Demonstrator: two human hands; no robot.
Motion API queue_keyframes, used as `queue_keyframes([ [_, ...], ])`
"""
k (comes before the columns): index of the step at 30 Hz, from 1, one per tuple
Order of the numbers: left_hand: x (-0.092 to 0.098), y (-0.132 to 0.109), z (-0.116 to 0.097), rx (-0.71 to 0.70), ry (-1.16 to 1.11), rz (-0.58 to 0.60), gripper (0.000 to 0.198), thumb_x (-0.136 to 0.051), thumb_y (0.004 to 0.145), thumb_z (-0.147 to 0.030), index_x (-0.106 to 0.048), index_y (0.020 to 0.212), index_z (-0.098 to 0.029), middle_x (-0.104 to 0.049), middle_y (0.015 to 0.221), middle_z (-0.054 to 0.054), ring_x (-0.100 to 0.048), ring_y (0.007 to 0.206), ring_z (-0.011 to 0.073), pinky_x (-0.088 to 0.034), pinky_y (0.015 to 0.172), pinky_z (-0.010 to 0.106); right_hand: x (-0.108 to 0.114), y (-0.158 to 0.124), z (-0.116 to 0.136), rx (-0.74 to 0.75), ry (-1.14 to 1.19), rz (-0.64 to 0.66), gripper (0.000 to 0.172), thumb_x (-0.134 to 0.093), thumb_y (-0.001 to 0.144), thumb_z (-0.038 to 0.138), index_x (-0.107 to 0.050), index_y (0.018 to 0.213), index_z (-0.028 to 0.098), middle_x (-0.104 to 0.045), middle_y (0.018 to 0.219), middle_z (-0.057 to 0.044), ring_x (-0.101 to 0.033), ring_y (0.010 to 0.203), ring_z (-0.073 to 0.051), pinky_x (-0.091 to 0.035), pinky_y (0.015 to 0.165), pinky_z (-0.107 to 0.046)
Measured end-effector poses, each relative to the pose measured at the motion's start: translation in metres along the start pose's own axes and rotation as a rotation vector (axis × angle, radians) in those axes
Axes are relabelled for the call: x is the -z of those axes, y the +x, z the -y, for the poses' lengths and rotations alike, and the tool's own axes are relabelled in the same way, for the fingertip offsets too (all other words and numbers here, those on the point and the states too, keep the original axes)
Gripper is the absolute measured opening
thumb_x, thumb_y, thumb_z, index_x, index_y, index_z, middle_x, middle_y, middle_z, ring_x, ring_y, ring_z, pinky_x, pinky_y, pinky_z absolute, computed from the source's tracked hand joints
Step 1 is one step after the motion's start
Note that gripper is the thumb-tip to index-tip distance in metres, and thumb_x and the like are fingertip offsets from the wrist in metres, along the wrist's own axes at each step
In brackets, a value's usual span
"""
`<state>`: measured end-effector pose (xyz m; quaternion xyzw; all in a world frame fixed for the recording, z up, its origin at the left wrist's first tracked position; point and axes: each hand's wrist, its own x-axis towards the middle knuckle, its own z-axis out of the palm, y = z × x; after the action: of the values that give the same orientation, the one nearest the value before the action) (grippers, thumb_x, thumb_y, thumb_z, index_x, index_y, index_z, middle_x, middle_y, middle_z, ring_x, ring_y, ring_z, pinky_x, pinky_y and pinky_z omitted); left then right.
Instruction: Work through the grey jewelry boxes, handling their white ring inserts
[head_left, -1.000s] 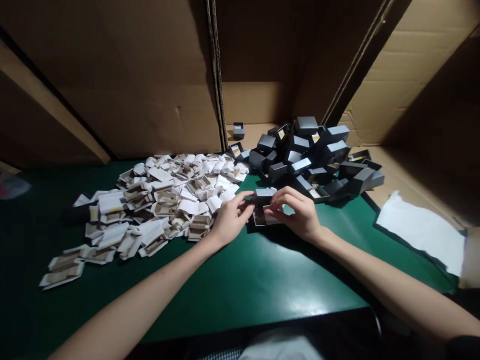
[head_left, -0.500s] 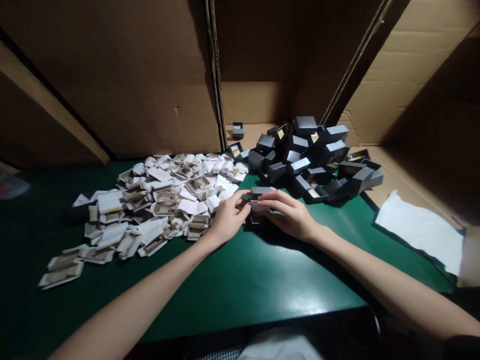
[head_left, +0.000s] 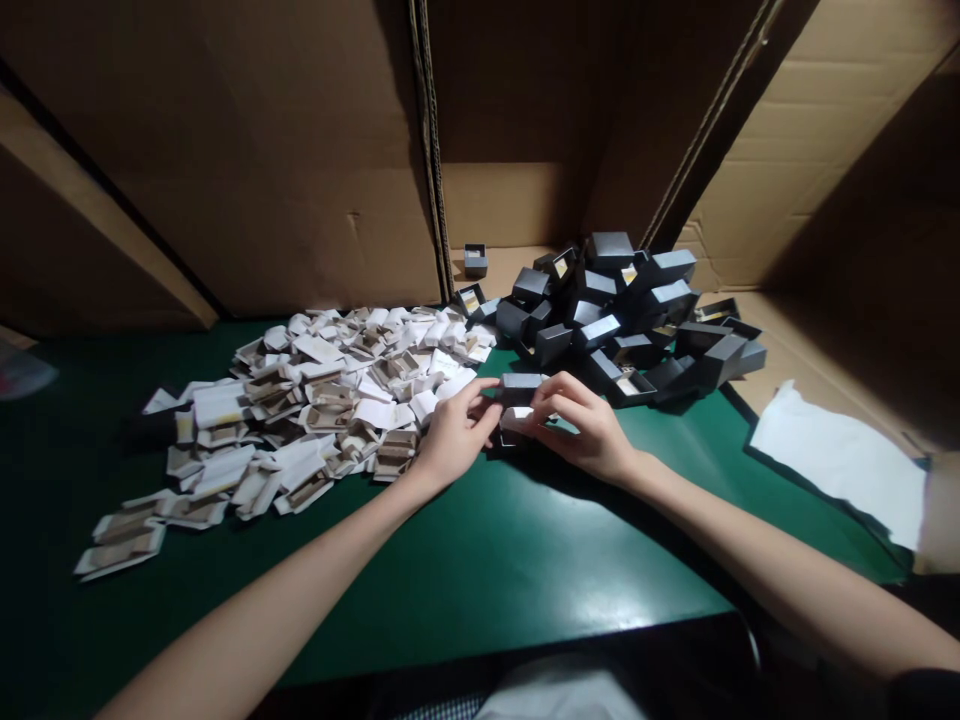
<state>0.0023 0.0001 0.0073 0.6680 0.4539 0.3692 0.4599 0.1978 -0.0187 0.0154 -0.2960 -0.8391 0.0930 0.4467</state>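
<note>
In the middle of the green table (head_left: 480, 570), a small dark gift box (head_left: 520, 383) stands open, its hinged lid raised at the far side. My left hand (head_left: 459, 428) is closed on the box's left side, thumb and fingers against it. A white card insert (head_left: 514, 420) shows in the box's opening. My right hand (head_left: 581, 425) is at the right side with bent fingers, thumb and index finger pinched at the insert. These fingers partly hide the box's right side and the insert's edge.
A wide heap of folded white card inserts (head_left: 319, 350) lies left of my hands. Dark gift boxes (head_left: 611, 250) are piled behind and to the right, some open. One box (head_left: 475, 261) stands apart near the cardboard wall (head_left: 247, 160). White paper (head_left: 840, 460) lies at right.
My right hand's fingers have curled and drawn slightly back to the right, uncovering more of the insert and the lid. My left hand stays at the box.
</note>
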Motion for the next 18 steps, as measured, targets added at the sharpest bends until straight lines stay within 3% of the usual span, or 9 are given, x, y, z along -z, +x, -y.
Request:
queue_keyframes([
  [10, 0.001, 0.000, 0.003, -0.012, 0.025, 0.006, 0.037, -0.052, 0.086, -0.033, -0.052, 0.120, -0.019, -0.064, 0.079, 0.001, -0.052, 0.047, 0.0071, -0.045, 0.048, 0.018, -0.001, -0.003, -0.007, 0.141, -0.223, 0.079, 0.013, -0.052, 0.090, 0.013, -0.062, 0.095, 0.020, -0.062, 0.114, -0.012, -0.059, 0.095, -0.020, -0.052, 0.078, -0.036],
  [15, 0.001, 0.001, 0.004, -0.016, 0.023, -0.024, 0.036, -0.051, 0.087, -0.033, -0.052, 0.119, -0.017, -0.060, 0.073, -0.001, -0.053, 0.047, 0.0075, -0.046, 0.048, 0.018, 0.007, 0.001, -0.002, 0.148, -0.351, 0.048, 0.024, -0.048, 0.086, 0.005, -0.064, 0.096, 0.019, -0.063, 0.095, -0.010, -0.054, 0.079, -0.018, -0.047, 0.065, -0.032],
  [18, 0.001, 0.001, 0.003, -0.015, 0.012, -0.025, 0.035, -0.051, 0.087, -0.033, -0.052, 0.118, -0.017, -0.058, 0.070, -0.001, -0.052, 0.046, 0.0074, -0.045, 0.047, 0.018, 0.008, 0.001, -0.003, 0.182, -0.357, 0.111, 0.029, -0.044, 0.084, 0.001, -0.064, 0.096, 0.018, -0.065, 0.090, -0.008, -0.051, 0.075, -0.018, -0.045, 0.062, -0.032],
])
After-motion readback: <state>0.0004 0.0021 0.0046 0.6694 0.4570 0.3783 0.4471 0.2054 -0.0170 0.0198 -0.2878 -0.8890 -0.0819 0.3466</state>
